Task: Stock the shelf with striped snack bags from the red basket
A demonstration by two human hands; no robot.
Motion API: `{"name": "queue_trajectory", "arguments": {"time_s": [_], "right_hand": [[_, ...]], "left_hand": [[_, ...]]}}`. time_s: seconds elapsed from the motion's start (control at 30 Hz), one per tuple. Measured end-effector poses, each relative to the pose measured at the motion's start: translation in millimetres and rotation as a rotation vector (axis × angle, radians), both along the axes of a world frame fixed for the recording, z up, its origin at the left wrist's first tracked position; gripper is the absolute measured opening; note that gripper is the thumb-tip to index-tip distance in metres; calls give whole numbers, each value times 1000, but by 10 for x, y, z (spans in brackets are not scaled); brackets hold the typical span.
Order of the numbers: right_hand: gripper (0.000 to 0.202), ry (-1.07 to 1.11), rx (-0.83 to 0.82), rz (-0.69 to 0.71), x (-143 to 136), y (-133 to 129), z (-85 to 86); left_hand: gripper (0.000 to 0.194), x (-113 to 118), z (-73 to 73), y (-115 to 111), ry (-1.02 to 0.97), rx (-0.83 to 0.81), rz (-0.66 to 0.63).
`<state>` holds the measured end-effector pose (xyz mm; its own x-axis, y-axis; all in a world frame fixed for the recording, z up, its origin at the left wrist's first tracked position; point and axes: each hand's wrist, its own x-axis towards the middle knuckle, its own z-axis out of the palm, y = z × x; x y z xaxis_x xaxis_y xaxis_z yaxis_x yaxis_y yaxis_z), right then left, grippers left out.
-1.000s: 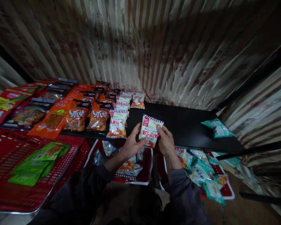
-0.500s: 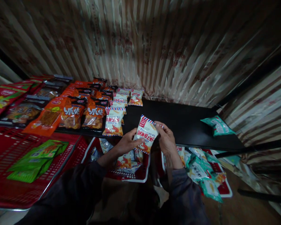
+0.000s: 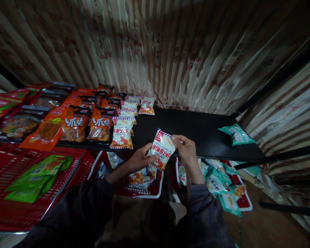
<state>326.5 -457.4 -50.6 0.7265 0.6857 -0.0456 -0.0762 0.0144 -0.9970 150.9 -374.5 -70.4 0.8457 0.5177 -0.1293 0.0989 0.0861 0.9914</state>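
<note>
A white snack bag (image 3: pixel 161 150) with red lettering and a striped edge is held up, slightly tilted, in front of the black shelf (image 3: pixel 181 127). My left hand (image 3: pixel 142 159) pinches its lower left side, thumb across the front. At its upper right corner, the fingers of my right hand (image 3: pixel 186 148) are closed on the bag. Similar white bags (image 3: pixel 122 132) lie in an overlapping row on the shelf to the left, with another one (image 3: pixel 146 105) beside the row at the back.
Orange and black snack bags (image 3: pixel 74 125) cover the shelf's left part. A teal bag (image 3: pixel 237 134) lies at its right end. Below are a red basket with green bags (image 3: pixel 36 179), a basket of white bags (image 3: pixel 158 187) and a basket with teal bags (image 3: pixel 218 182). Dark metal bars (image 3: pixel 286 158) stand right.
The view has shifted slightly, so the shelf and baskets appear farther left. Both hands still hold the white bag, and my right hand has turned a little at its corner.
</note>
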Motion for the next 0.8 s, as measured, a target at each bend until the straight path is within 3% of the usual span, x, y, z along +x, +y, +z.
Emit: {"name": "queue_trajectory", "arguments": {"time_s": [0.13, 0.27, 0.47, 0.67, 0.8], "right_hand": [[19, -228, 37, -122, -3, 21, 2], [19, -217, 58, -114, 38, 16, -21], [17, -197, 0, 81, -36, 0, 5], [16, -203, -25, 184, -192, 47, 94], [37, -54, 16, 207, -234, 52, 84]], "left_hand": [[48, 18, 84, -49, -90, -106, -33], [48, -7, 187, -1, -125, -81, 17], [40, -20, 265, 96, -116, -125, 253], [25, -16, 292, 84, -73, -100, 273], [27, -63, 338, 134, -75, -85, 446]]}}
